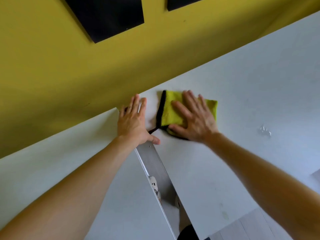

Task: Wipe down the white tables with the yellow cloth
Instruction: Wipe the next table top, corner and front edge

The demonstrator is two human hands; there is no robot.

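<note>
Two white counters meet a yellow wall (52,66) hung with black panels (107,16); a narrow gap (154,163), where a white shoe (153,183) shows, parts the left counter (57,167) from the right counter (251,80). The black-edged yellow cloth (170,110) lies near the right counter's far left corner, pressed flat under the right hand (195,122), fingers straight and spread. The left hand (133,120), fingers straight and slightly apart, lies flat just beside the cloth at the gap's far end; a wet patch (265,131) glints well to the right.

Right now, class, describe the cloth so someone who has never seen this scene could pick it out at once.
Start at the yellow wall. On the right-hand white table below it, near the wall edge, lies the yellow cloth under the flat right hand. Its black trim sets it apart.
</note>
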